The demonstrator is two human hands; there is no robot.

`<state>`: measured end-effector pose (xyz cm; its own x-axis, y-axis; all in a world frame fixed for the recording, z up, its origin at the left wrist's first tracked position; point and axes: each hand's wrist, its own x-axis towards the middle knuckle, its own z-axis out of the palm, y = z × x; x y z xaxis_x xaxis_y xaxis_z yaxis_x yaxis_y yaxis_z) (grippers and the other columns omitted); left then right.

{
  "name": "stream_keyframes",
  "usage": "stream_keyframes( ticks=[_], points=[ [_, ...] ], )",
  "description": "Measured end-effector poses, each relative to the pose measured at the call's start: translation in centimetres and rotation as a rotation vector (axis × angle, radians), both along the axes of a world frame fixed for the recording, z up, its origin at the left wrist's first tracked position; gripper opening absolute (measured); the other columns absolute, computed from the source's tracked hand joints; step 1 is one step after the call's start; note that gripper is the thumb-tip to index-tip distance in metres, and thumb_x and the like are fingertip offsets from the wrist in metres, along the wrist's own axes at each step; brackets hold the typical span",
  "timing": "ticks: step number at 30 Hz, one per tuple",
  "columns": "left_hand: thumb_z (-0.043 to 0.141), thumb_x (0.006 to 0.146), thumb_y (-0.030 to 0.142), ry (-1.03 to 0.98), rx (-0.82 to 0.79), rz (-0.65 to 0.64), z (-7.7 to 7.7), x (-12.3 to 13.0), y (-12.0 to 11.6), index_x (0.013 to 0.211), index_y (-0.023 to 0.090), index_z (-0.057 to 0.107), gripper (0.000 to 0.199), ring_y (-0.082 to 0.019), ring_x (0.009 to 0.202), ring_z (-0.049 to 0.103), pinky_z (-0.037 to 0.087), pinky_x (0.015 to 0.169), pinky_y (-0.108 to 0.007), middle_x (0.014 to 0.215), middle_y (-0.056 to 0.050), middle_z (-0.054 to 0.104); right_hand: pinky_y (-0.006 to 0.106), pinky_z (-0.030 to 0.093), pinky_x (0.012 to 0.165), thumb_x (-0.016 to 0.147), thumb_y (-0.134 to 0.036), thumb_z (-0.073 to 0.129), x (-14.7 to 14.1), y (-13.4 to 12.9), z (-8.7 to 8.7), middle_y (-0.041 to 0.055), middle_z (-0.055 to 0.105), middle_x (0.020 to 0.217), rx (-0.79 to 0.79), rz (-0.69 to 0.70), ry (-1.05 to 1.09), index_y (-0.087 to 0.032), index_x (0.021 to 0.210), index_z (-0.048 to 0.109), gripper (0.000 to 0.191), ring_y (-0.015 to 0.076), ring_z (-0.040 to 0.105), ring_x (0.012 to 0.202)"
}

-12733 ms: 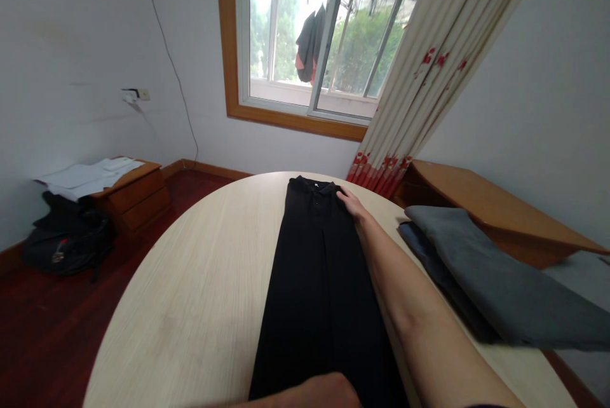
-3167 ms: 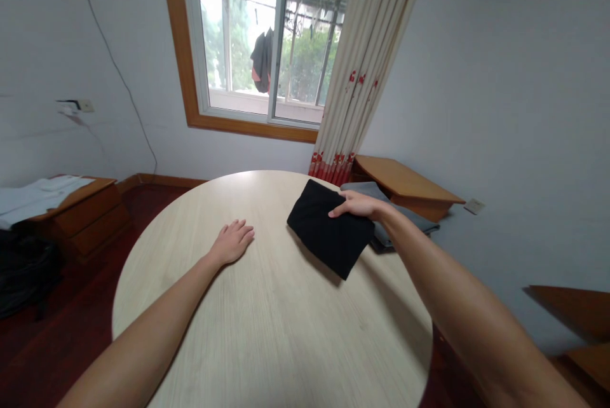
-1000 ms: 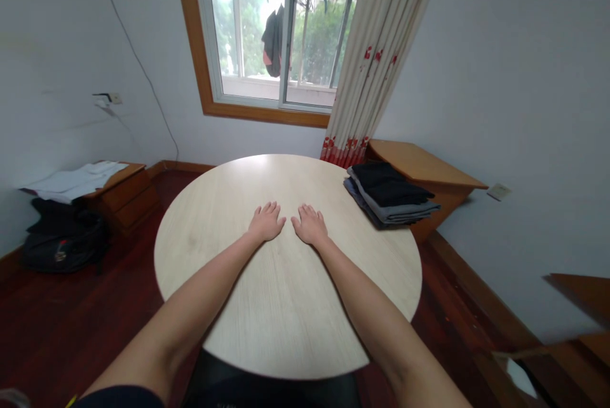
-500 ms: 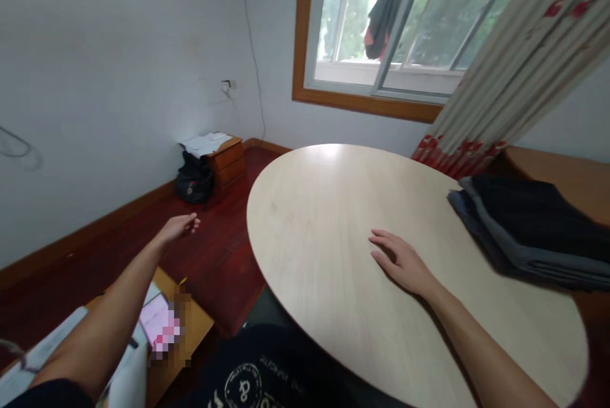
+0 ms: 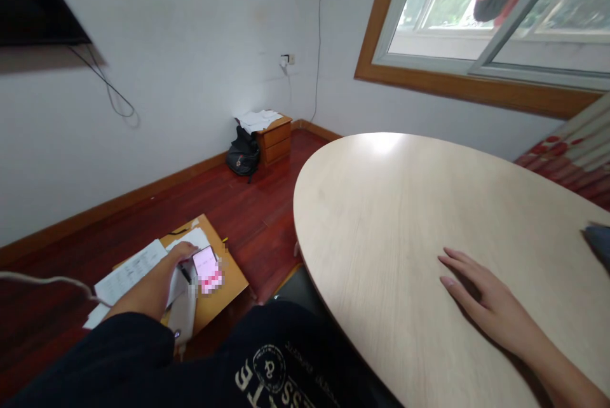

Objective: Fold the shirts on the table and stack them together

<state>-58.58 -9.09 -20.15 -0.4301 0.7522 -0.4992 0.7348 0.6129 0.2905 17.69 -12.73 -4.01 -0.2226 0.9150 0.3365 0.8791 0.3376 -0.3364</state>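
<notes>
My left hand (image 5: pixel 183 251) is low on the left, at the upper left edge of a phone (image 5: pixel 206 263) with a lit pinkish screen. Its fingers are mostly hidden, so I cannot tell whether they grip the phone or only touch it. The phone is over a small wooden table (image 5: pixel 227 290), and part of it is blurred out. My right hand (image 5: pixel 483 297) rests palm down on the pale round table (image 5: pixel 381 224), fingers stretched out, holding nothing.
Printed papers (image 5: pixel 136 271) and a white cable (image 5: pixel 52 278) lie left of the phone. A black bag (image 5: pixel 243 154) leans by a small drawer cabinet (image 5: pixel 276 140) in the corner. Dark folded cloth (image 5: pixel 599 243) shows at the right edge. A screen (image 5: pixel 38 1) hangs on the wall.
My left hand has come down from the air above the floor to the phone. My right hand stays flat on the round table. The view has turned left.
</notes>
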Motion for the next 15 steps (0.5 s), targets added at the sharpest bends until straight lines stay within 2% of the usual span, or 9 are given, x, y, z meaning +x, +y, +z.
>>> stream_keyframes(
  ticks=[4,10,15],
  points=[
    [0.073,0.068,0.041,0.075,0.028,0.021,-1.6,0.0,-0.4,0.061,0.017,0.062,0.027,-0.032,0.063,0.066,0.043,0.052,-0.031,0.053,-0.011,0.06,0.057,0.044,0.111,0.093,-0.058,0.047,-0.1,-0.1,0.1,0.0123,0.06,0.14,-0.01,-0.007,-0.011,-0.022,0.122,0.066,0.05,0.0335,0.055,0.132],
    [0.074,0.063,0.026,0.073,0.072,0.026,-2.4,-0.7,-0.9,0.067,0.018,0.062,0.015,-0.029,0.08,0.069,0.048,0.06,-0.029,0.069,-0.01,0.069,0.059,0.041,0.113,0.093,-0.057,0.047,-0.2,-0.1,0.4,0.0152,0.059,0.142,-0.053,-0.017,-0.013,-0.02,0.122,0.065,0.05,0.0345,0.054,0.133],
    [0.077,0.057,0.021,-0.034,0.028,0.034,-2.6,-1.2,-1.1,0.074,0.016,0.061,0.023,-0.027,0.073,0.069,0.048,0.056,-0.027,0.069,-0.007,0.069,0.059,0.04,0.114,0.092,-0.057,0.047,-0.4,-0.1,0.7,0.0164,0.058,0.142,-0.072,-0.021,-0.003,-0.019,0.121,0.066,0.051,0.0348,0.053,0.133]
  ],
)
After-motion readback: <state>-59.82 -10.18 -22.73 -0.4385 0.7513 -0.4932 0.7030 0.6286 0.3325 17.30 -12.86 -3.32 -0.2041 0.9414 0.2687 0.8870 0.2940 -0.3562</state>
